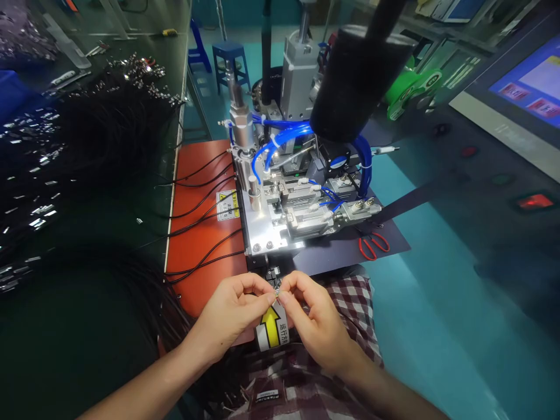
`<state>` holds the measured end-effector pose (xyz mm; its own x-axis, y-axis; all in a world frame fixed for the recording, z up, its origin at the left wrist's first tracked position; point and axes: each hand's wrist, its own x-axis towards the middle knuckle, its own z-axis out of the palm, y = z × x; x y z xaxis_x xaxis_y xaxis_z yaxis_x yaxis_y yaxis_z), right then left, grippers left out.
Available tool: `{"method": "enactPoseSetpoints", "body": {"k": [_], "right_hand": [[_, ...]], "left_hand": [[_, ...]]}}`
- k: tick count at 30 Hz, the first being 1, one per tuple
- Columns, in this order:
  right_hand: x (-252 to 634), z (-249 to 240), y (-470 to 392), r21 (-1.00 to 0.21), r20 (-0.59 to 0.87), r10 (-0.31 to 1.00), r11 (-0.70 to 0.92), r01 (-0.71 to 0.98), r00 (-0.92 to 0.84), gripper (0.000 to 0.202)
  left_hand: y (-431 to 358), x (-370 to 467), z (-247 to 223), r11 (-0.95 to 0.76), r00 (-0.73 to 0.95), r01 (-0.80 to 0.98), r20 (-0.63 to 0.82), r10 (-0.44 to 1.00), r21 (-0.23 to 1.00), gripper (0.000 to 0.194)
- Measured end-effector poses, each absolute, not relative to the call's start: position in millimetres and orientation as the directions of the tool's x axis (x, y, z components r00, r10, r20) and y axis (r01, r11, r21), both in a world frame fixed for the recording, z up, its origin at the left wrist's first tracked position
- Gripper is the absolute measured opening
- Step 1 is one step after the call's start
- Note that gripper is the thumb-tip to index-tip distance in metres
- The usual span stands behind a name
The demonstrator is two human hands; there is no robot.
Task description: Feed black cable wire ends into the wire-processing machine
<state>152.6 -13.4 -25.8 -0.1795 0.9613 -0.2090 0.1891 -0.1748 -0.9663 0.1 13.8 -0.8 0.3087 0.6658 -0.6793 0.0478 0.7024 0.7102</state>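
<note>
Thumb and fingers of my left hand (238,312) are pinched together just in front of the metal machine (301,204). My right hand (315,321) pinches at the same spot, its fingertips nearly touching those of the left. A tiny metallic piece shows between the fingertips, too small to name. Below the hands lies a white label with a yellow arrow (272,328). Small black fixture parts (273,274) sit right beyond the fingertips. Black cables (205,259) run across the orange plate (192,204) to the machine's left edge.
Bundles of black cables (118,116) with metal ends cover the dark table at left. Red-handled scissors or pliers (374,246) lie right of the machine. A black cylinder (350,87) hangs above it. A control screen (534,87) stands at right, a blue stool (230,58) behind.
</note>
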Motion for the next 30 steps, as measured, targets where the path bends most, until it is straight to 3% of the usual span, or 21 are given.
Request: {"method": "enactPoseSetpoints", "body": {"k": [9,30], "right_hand": [[155.2,-27.9,-8.6,-0.942,-0.32,0.934,-0.332,-0.057,-0.162,0.015],[150.7,-26.3,-9.4,-0.965,-0.228,0.963,-0.203,0.163,-0.145,0.015]], "left_hand": [[12.9,-1.3,-2.7,0.691,0.309,-0.002,-0.657,0.688,0.723,0.02],[16.0,-2.7,-0.6,0.737,0.345,0.0,-0.691,0.635,0.676,0.023]]}}
